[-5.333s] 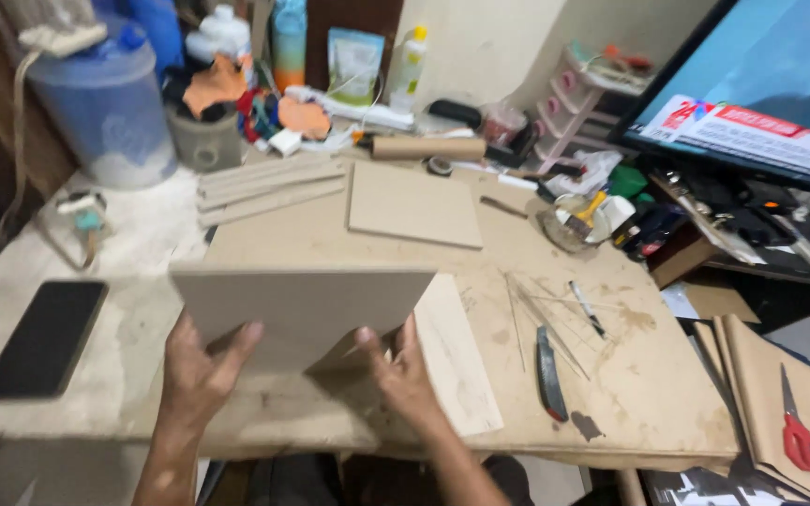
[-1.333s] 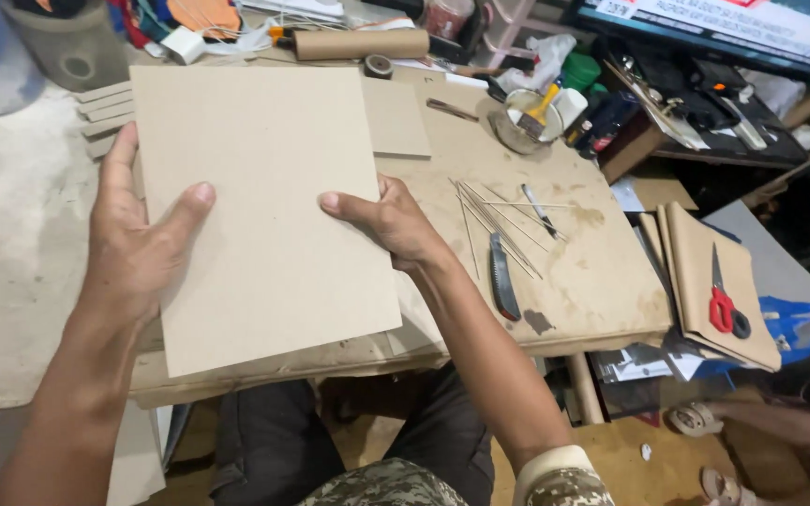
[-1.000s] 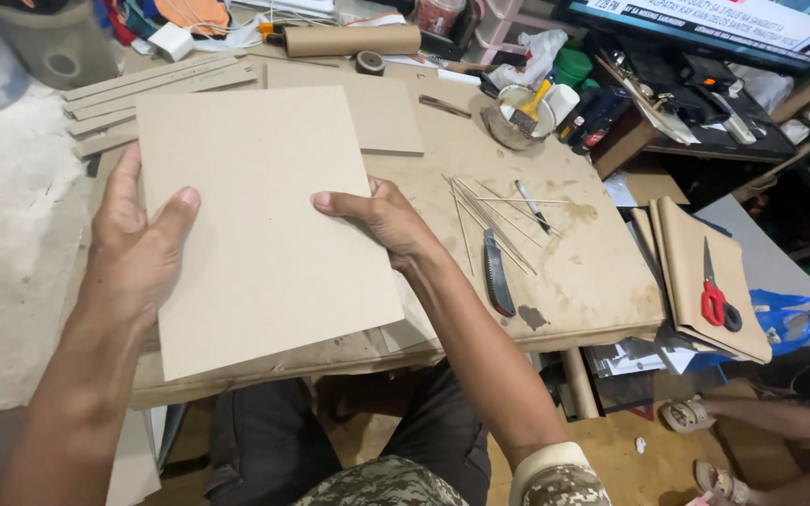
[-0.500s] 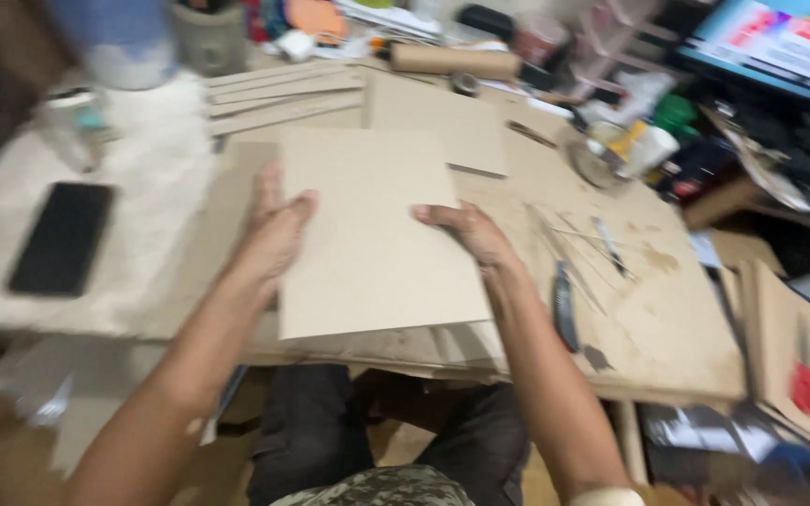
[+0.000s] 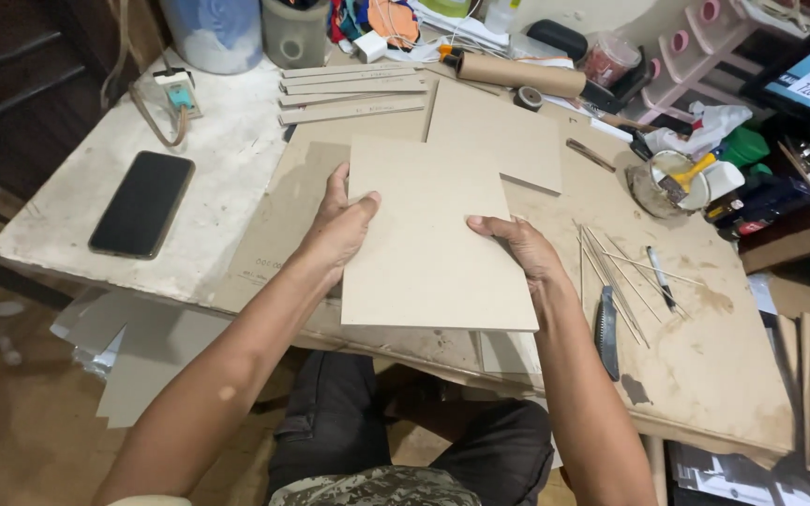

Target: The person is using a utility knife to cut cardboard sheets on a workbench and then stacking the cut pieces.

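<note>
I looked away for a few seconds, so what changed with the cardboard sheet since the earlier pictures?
The flat tan rectangular cardboard sheet, earlier raised on edge, now lies lower and flat over the worktable. Both hands, left hand and right hand, kept their grip on its sides. The black phone stayed put.

— What is the person wearing?
— Dark trousers [image 5: 349, 422], and at the bottom edge a camouflage-patterned shirt [image 5: 377, 487] in greens and browns.
— Sleeves?
— Both forearms are bare; the left hand [image 5: 339, 230] and right hand [image 5: 522, 248] wear no gloves or rings.
</note>
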